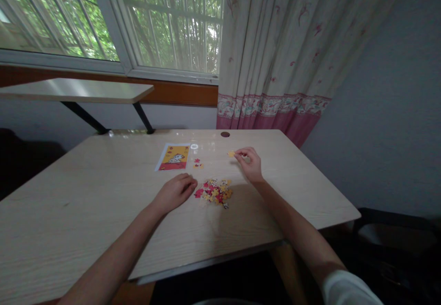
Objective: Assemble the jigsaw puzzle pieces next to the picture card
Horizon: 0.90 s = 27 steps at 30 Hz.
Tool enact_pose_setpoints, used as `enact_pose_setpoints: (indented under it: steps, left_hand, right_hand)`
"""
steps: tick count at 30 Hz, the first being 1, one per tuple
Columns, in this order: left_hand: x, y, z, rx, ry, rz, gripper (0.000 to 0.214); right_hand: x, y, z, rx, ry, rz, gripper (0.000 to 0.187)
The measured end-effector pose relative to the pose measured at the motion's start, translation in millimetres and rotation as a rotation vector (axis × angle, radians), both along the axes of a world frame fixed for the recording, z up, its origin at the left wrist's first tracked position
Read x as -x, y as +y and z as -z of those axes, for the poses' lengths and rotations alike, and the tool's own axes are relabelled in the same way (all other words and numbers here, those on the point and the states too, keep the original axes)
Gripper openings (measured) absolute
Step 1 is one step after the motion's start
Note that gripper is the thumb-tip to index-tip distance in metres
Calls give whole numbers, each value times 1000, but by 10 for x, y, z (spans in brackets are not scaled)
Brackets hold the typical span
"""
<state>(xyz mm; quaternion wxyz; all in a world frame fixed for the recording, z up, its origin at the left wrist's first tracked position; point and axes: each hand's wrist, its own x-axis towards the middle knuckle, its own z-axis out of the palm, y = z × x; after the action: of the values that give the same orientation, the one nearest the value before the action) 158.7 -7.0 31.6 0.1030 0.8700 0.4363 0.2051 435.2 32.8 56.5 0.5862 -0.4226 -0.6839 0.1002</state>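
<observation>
Pinching the yellow piece (230,154) by its near edge, the fingers (241,152) of my right hand (250,163) are closed on it. They hold it low over the tabletop (86,213), out past the heap and apart from everything else, as if to keep it separate and face up. My left hand (175,191) rests knuckles-up with its fingers curled under, just beside the heap of pieces (215,192), probably to steady it. I cannot tell whether those fingers hold anything. The heap is one loose mound of red, yellow and white bits, too jumbled to count. Beyond it lies one picture card (173,157), flat and turned toward me so I can read it. Two or three small red pieces (197,163) sit just right of it. One window (165,25) and one curtain (275,57) stand behind.
</observation>
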Motion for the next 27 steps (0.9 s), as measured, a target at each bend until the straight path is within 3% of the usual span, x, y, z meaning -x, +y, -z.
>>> enact_pose_setpoints:
  steps: [9,12,18,27]
  left_hand:
    - [-9,-8,10,5,-29,17,26]
    - [-17,-14,16,17,-44,34,25]
    - [-32,-29,-6,26,-13,38,23]
    - [-23,-25,28,3,-6,20,22]
  right_hand:
    - [3,39,38,14,-19,3,10]
    - [56,191,116,116,-109,-40,6]
    - [360,531,367,466,-325,-140,6]
    - [532,507,432,515,-521,-67,11]
